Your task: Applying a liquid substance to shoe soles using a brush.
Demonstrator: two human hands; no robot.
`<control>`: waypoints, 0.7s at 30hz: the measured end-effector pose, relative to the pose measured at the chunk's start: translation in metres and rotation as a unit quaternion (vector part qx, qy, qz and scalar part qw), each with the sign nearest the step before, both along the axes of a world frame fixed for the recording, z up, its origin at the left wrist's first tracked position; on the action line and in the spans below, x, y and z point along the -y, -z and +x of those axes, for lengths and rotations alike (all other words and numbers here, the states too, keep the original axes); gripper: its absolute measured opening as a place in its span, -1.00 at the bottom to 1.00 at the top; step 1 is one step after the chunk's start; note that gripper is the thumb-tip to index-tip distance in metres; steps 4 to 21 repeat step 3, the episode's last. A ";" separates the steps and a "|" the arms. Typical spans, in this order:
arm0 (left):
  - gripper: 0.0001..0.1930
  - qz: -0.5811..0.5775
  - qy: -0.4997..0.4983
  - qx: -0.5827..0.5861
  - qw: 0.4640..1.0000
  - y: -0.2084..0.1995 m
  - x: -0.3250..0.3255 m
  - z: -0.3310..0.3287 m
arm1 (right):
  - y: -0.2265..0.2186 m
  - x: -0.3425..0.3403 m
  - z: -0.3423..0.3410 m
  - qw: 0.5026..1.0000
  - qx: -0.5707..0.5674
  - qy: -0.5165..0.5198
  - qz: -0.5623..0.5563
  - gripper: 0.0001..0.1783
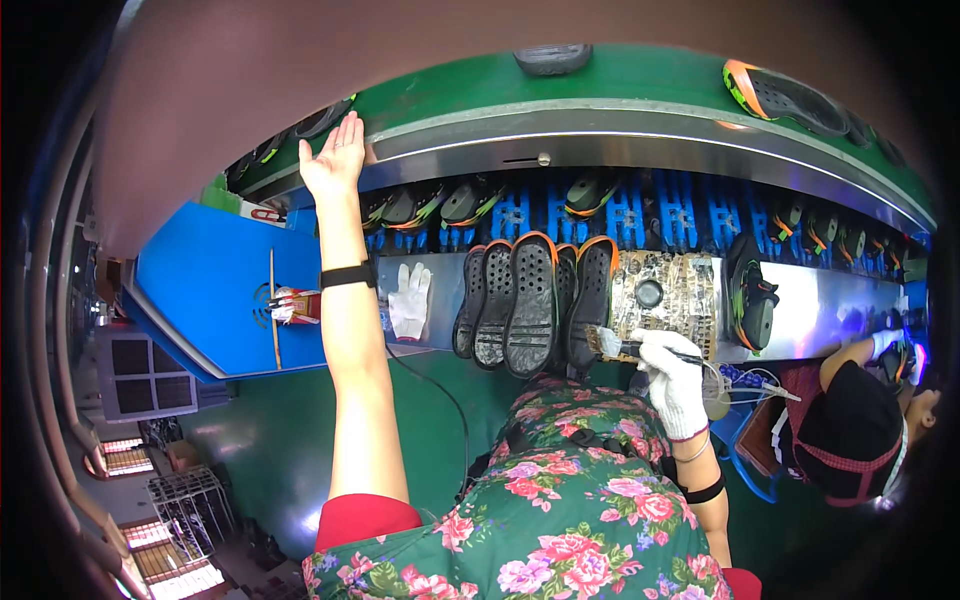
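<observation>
My bare left hand (333,165) reaches far out to the edge of the green belt, fingers stretched and palm up, with nothing in it. Dark shoes (322,120) lie on the belt just beyond its fingertips. In a white knit glove, my right hand (672,385) grips the dark handle of a flat brush (612,343). The brush's pale bristles point left, close to the nearest shoe sole. Several black perforated shoe soles (530,305), some with orange rims, lean in a row on the metal bench. Beside them is a taped, stained board (680,270) bearing a small round dark cup (650,292).
Black shoe parts (750,297) stand right of the board. A white glove (409,302) lies left of the soles. Behind runs a rack with blue holders (680,212) and shoes. A blue panel (215,290) stands left; another person (850,435) works at right. A brown blur covers the top.
</observation>
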State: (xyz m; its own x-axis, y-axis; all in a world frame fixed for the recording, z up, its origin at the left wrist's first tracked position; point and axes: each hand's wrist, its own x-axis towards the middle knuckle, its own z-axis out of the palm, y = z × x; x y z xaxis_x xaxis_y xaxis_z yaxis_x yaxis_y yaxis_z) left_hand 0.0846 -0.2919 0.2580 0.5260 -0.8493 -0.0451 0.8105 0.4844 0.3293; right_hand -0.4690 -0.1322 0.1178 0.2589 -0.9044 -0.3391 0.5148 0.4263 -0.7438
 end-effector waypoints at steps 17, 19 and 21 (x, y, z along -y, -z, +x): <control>-0.08 0.039 0.057 0.108 0.992 -0.003 0.023 -0.001 | 0.001 -0.002 -0.001 1.000 -0.010 -0.004 -0.009 -0.69; -0.08 0.039 0.057 0.108 0.992 -0.003 0.023 -0.001 | 0.001 -0.002 -0.001 1.000 -0.010 -0.004 -0.009 -0.69; -0.08 0.039 0.057 0.108 0.992 -0.003 0.023 -0.001 | 0.001 -0.002 -0.001 1.000 -0.010 -0.004 -0.009 -0.69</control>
